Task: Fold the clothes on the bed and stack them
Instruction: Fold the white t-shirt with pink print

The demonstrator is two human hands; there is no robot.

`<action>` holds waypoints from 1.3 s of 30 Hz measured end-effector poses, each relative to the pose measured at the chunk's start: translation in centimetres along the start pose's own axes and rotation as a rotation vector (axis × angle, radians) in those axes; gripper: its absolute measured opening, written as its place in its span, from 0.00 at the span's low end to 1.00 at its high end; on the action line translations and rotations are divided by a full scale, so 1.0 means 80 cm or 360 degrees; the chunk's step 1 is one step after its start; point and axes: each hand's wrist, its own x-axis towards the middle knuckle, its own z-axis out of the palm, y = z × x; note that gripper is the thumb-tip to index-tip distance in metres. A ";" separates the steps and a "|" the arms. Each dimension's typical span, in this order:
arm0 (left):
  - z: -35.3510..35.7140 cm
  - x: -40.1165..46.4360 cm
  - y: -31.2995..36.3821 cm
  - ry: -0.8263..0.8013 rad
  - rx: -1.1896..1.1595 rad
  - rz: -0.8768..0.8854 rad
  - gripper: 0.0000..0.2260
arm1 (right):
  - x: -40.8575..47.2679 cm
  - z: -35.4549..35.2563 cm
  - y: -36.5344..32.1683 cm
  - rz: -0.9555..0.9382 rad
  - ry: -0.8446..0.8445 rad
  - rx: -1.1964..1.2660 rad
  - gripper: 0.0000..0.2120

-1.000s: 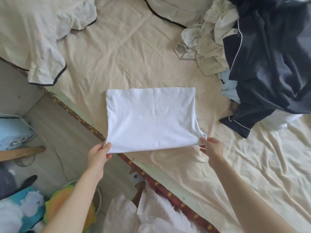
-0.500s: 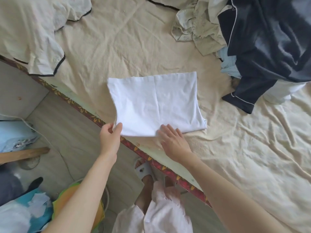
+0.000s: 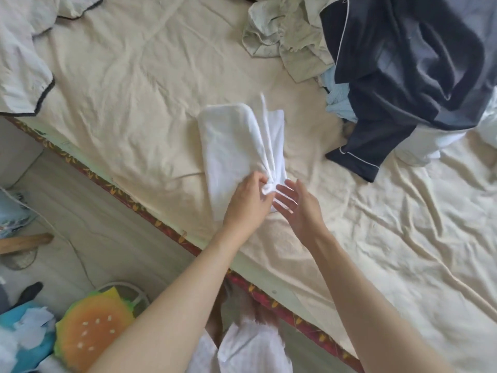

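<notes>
My left hand [image 3: 248, 200] pinches the white folded garment [image 3: 236, 154]'s bunched corner, right hand [image 3: 297, 207] spread just beside; layers above the pinch may splay.

**Bare forearms, white garment below**

Two bare forearms reach up from the near edge of the frame, with no sleeves, watch, bracelet or rings visible on them. The left hand [image 3: 248, 200] and the right hand [image 3: 297, 208] are both uncovered, without gloves. At the near bottom centre, between the arms, a loose white garment [image 3: 242, 351] hangs on the person's body; its fabric is thin and crumpled, parting into two soft panels with a dark gap between them. Just beyond it, bare lower legs or feet [image 3: 242, 305] show against the floor, blurred, so whether any footwear is on them cannot be told.
</notes>
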 end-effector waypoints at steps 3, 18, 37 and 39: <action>0.032 -0.005 -0.022 -0.0259 0.0186 -0.0013 0.14 | 0.016 -0.010 -0.004 -0.0043 0.0053 -0.0485 0.11; -0.001 -0.020 -0.089 0.0293 -0.0001 -0.0469 0.22 | 0.030 -0.001 -0.022 -0.0337 0.0153 -0.1141 0.04; -0.005 -0.008 -0.110 0.0119 -0.0721 -0.1039 0.13 | 0.050 -0.032 -0.024 0.0123 0.0013 -0.1250 0.10; -0.011 -0.017 -0.108 0.0046 -0.0794 -0.1071 0.13 | 0.042 -0.033 -0.027 0.0162 0.0003 -0.1280 0.10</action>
